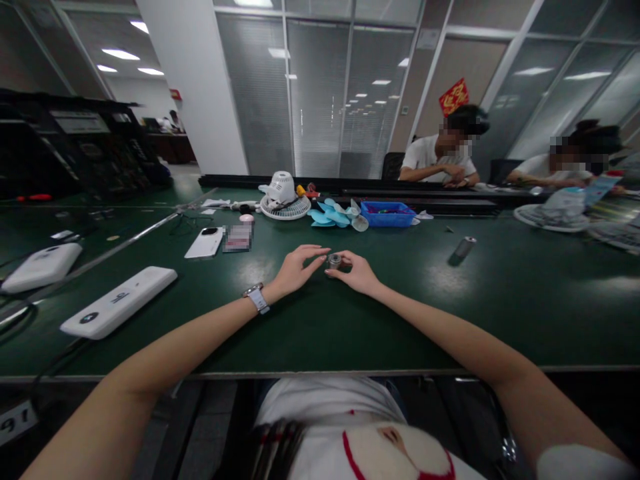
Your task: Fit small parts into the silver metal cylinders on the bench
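— Pinched between the fingertips of the right hand (356, 272) is a small metal cylinder (335, 261), which is kept upright just above the green table (310, 333), near its middle and straight ahead of the person.

— And how is the left hand (295, 270) set?

— It is spread loosely, with thumb and forefinger brought up against the cylinder from the other side; nothing is clamped by it, so the part seems only to be steadied there. Both forearms are rested on the table, probably so that such a small piece can be handled without shaking.

— What has been laid around it?

— A second metal cylinder (464, 247) is left lying on its side, well apart to the right. Farther back, a dismantled white fan (283, 195), light blue fan blades (334, 216) and a blue tray (388, 214) are grouped together, seemingly kept within reach. A white phone (205, 242) is set aside to the left, away from the work.
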The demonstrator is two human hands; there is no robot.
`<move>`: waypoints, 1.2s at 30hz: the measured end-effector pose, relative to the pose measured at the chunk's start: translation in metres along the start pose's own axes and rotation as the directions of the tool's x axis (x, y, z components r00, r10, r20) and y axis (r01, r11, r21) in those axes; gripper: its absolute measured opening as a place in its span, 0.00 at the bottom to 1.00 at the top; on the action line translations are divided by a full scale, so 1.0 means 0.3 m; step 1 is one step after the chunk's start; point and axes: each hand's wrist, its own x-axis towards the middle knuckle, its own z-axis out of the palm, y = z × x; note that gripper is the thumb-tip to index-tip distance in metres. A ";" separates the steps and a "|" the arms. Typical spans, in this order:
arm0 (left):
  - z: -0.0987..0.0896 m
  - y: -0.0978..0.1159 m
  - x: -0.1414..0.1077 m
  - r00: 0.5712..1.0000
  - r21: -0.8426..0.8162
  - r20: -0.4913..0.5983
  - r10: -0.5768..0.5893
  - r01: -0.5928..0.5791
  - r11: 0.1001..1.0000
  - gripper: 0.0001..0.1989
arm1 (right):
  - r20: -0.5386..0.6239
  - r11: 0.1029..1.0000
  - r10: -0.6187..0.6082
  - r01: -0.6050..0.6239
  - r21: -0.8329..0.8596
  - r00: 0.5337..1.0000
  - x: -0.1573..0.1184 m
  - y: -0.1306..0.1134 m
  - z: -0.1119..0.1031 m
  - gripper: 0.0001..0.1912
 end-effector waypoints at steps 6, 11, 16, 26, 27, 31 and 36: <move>0.043 0.044 0.005 0.999 -0.074 0.028 -0.025 0.027 0.997 0.14 | 0.056 0.997 -0.014 0.018 -0.072 0.998 -0.018 0.005 0.015 0.18; 0.048 0.068 0.020 0.993 -0.141 -0.056 -0.100 0.092 0.986 0.13 | 0.069 0.997 -0.009 0.015 -0.080 0.998 -0.021 0.011 0.017 0.18; 0.052 0.077 0.027 0.989 -0.136 -0.106 -0.099 0.084 0.987 0.10 | 0.072 0.996 -0.009 0.015 -0.084 0.997 -0.024 0.010 0.018 0.19; 0.035 0.051 0.053 0.955 -0.168 -0.262 -0.141 0.099 0.981 0.12 | 0.058 0.998 0.002 0.002 -0.068 0.998 -0.026 0.000 0.018 0.21; 0.029 0.036 0.050 0.950 -0.162 -0.266 -0.160 0.120 0.980 0.12 | 0.057 0.998 -0.001 0.004 -0.061 0.998 -0.027 -0.002 0.019 0.21; 0.013 -0.059 0.023 0.953 -0.138 -0.165 -0.253 0.231 0.963 0.14 | 0.061 0.998 0.006 -0.002 -0.065 0.998 -0.027 -0.010 0.018 0.21; 0.018 -0.148 -0.002 0.938 -0.214 0.040 -0.345 0.345 0.914 0.16 | 0.059 0.997 0.019 -0.014 -0.076 0.998 -0.026 -0.003 0.015 0.23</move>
